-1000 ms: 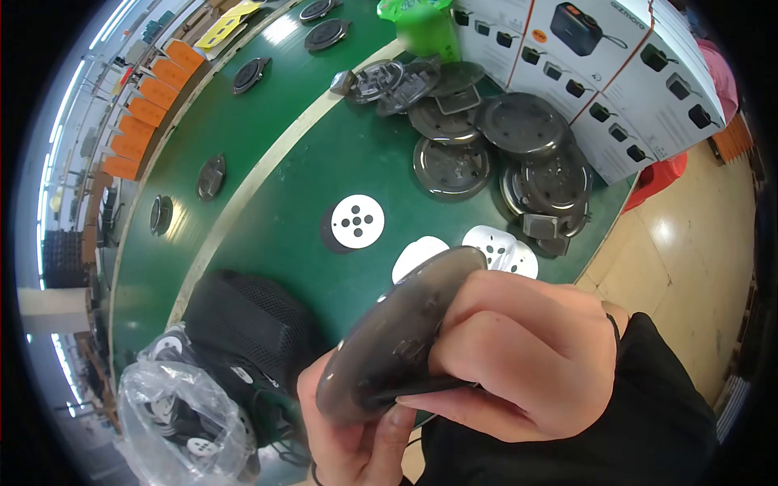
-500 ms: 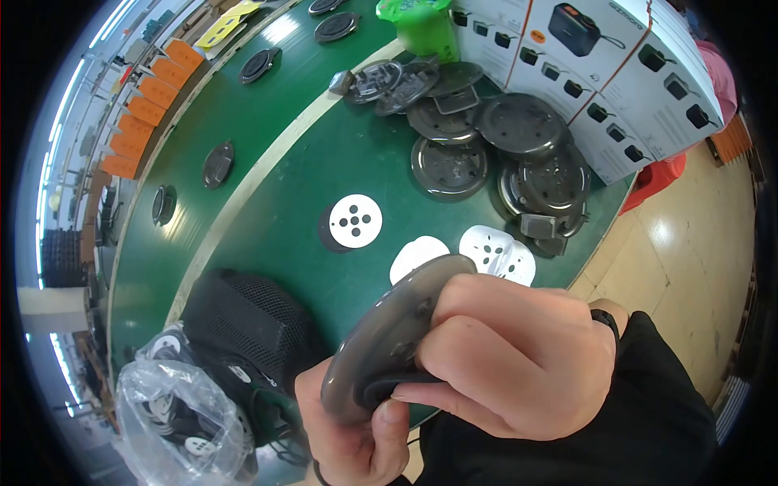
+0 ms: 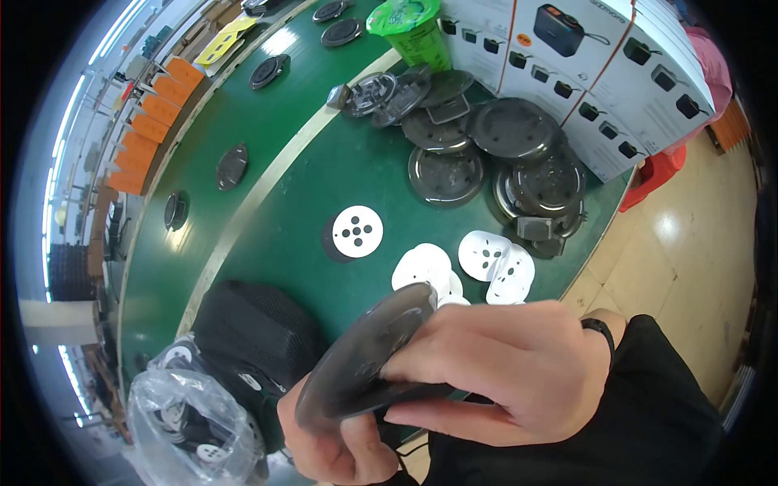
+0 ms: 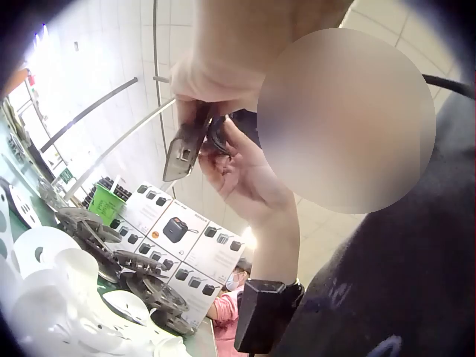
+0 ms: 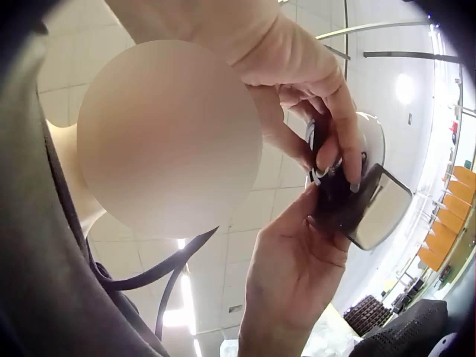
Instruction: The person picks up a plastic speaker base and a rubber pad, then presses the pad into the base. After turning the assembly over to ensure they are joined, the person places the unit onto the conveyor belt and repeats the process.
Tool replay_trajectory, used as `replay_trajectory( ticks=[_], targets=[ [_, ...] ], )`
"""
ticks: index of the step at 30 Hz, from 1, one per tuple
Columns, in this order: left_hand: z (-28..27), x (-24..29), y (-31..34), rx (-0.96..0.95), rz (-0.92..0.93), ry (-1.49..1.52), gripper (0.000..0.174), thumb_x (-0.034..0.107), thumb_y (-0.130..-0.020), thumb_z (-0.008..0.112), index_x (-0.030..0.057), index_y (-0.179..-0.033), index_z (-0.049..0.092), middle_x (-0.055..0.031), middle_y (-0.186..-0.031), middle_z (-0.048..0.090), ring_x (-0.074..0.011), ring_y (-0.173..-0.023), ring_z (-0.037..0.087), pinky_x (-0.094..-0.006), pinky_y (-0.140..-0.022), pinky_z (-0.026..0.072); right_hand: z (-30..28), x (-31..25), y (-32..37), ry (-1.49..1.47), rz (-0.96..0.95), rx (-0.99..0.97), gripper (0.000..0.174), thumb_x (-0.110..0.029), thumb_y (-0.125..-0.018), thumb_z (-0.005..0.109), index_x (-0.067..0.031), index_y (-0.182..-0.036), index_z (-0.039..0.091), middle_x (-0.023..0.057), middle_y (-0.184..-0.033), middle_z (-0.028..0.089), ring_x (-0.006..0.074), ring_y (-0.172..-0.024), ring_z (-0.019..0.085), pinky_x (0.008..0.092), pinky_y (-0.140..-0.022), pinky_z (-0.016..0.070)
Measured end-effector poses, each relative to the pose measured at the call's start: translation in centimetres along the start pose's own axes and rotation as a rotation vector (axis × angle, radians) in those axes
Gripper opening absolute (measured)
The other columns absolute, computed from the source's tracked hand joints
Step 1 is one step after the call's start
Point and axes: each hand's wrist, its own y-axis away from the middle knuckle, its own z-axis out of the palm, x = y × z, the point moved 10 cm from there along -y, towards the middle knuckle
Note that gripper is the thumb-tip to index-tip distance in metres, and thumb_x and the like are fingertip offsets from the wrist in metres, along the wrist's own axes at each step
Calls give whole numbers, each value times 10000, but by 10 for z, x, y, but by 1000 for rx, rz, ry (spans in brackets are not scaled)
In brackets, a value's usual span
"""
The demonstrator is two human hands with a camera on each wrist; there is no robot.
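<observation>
A smoky translucent round plastic cover (image 3: 356,356) is held tilted on edge between my two hands, close to the body. My left hand (image 3: 332,449) grips its lower edge, thumb on the near face. Fingers of my right hand (image 3: 510,377) reach over its near side and pinch at a black part (image 5: 321,160) there; the grip is partly hidden. From the right wrist view, the cover's flat rectangular end (image 5: 383,208) sticks out past the left hand. Beyond the hands lie white discs with holes (image 3: 421,267) and a separate white disc (image 3: 357,232).
Stacked smoky covers (image 3: 519,130) stand ahead on the green table (image 3: 300,194), near printed boxes (image 3: 567,73) and a green cup (image 3: 413,36). A black mesh-covered object (image 3: 255,328) and a clear plastic bag (image 3: 194,421) sit at left. More covers lie beyond the cream strip (image 3: 279,170).
The cover and both hands have come lower and leftward in view. My right index finger has straightened along the cover. Covers beyond the cream strip have drifted away, toward the top.
</observation>
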Motion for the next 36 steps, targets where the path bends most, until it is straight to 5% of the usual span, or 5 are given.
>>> replay_trajectory(
  ticks=[13,19,23,31,36],
  targets=[
    [-20,4,5,220,163,-56,417,66,-836,486,-155,-1177,393,-293,-1127,506,-306,-981,568,-413,-863,468,5,8,4,48,100,19,148,-114,-824,629,-24,-745,542,102,-713,565,286,-580,522,312,-470,377],
    [-11,5,-4,177,25,-19,426,81,-825,495,-152,-1170,405,-270,-1108,523,-288,-971,572,-396,-858,468,10,37,9,441,886,-330,288,-307,-821,629,-41,-799,522,70,-721,568,238,-663,590,312,-530,430],
    [-2,-2,-12,163,-229,59,432,90,-817,501,-151,-1165,413,-254,-1095,534,-276,-965,574,-386,-854,469,-11,19,-20,519,317,-133,352,-312,-772,691,-33,-848,491,73,-700,567,230,-572,584,287,-462,412],
    [11,-11,-24,-140,-424,5,544,253,-803,596,-139,-1144,431,-214,-987,598,-240,-919,603,-314,-834,465,9,26,-14,-109,191,-510,277,-242,-834,609,5,-782,493,182,-576,518,374,-578,527,398,-517,412],
    [18,43,-41,20,270,-376,647,311,-868,533,-98,-1286,257,-332,-1117,529,-393,-1148,484,-506,-1050,262,-2,-35,14,440,-722,-58,138,9,-659,623,6,-747,517,249,-763,617,248,-627,649,223,-407,462]
  ],
)
